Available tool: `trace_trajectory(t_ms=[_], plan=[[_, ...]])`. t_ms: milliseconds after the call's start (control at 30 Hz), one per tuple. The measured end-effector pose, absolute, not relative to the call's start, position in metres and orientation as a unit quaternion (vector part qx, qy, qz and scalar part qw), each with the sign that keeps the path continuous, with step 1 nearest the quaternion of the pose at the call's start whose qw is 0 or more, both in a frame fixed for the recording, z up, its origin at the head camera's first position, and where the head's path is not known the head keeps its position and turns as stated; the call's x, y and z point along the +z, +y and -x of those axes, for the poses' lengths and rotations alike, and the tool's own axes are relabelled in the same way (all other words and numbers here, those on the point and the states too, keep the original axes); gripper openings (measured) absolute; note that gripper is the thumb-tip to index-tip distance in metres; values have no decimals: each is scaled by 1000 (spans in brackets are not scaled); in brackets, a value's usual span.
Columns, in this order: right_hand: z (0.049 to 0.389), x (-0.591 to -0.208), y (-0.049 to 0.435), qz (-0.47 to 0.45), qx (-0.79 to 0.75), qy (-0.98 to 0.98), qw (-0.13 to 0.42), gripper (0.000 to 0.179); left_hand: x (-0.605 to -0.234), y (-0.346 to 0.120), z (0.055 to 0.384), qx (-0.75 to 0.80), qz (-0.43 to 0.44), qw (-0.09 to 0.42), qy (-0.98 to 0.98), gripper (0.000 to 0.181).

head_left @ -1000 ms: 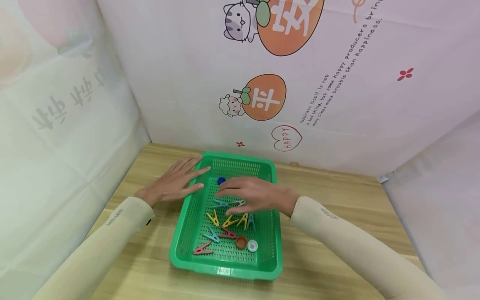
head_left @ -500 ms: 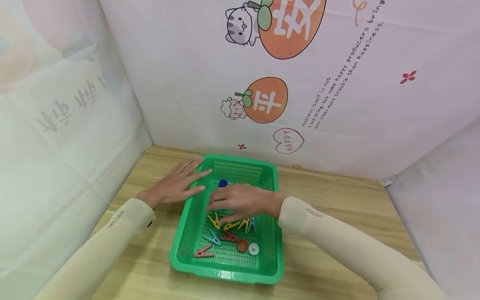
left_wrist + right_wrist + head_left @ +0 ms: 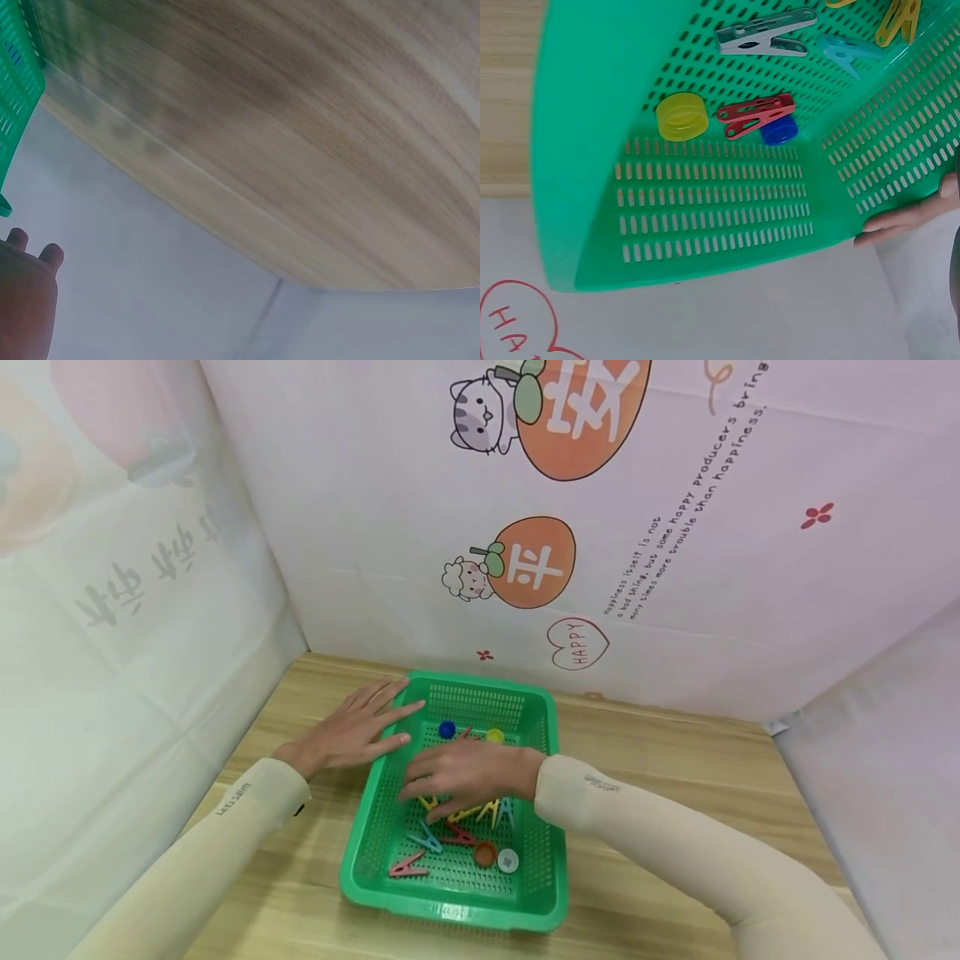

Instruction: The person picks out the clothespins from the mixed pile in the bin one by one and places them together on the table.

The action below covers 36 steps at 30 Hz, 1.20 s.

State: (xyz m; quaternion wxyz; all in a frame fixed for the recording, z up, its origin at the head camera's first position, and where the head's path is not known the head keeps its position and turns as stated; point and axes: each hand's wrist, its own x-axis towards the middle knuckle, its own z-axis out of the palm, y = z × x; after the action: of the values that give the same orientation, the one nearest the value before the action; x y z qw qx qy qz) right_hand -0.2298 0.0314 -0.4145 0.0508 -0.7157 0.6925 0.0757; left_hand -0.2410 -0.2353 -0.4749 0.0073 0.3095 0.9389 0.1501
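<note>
My left hand [image 3: 348,735] lies with spread, straight fingers on the left rim of a green plastic basket [image 3: 450,912]. Inside the basket my right hand [image 3: 465,772] hovers palm down over several clothespins, its fingers loosely bent and thumb apart; its palm side is hidden. A yellow clothespin [image 3: 466,814] shows just under the thumb. Nearer the front are a light blue clothespin [image 3: 428,839], a red clothespin [image 3: 459,835] and a pink clothespin [image 3: 407,865]. In the right wrist view a white clothespin [image 3: 766,34] and another red clothespin [image 3: 756,114] lie on the basket floor.
A blue cap [image 3: 447,729] and a yellow cap [image 3: 495,736] sit toward the basket's back. An orange-brown cap [image 3: 485,853] and a white cap [image 3: 507,861] are at the front right. The wooden table [image 3: 660,777] meets printed white cloth walls [image 3: 360,568].
My right hand has moved left and slightly toward the front inside the basket, uncovering the yellow cap and part of a red clothespin. The left hand stays on the rim.
</note>
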Motion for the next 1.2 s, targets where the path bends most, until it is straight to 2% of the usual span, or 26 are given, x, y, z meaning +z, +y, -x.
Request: trace_trajectory(t_ms=[633, 1200], plan=[[234, -435, 14, 725, 144, 671, 57, 56, -475, -233, 244, 122, -311, 9, 942, 64], [230, -451, -4, 756, 196, 622, 62, 35, -474, -238, 243, 105, -306, 2, 946, 64]])
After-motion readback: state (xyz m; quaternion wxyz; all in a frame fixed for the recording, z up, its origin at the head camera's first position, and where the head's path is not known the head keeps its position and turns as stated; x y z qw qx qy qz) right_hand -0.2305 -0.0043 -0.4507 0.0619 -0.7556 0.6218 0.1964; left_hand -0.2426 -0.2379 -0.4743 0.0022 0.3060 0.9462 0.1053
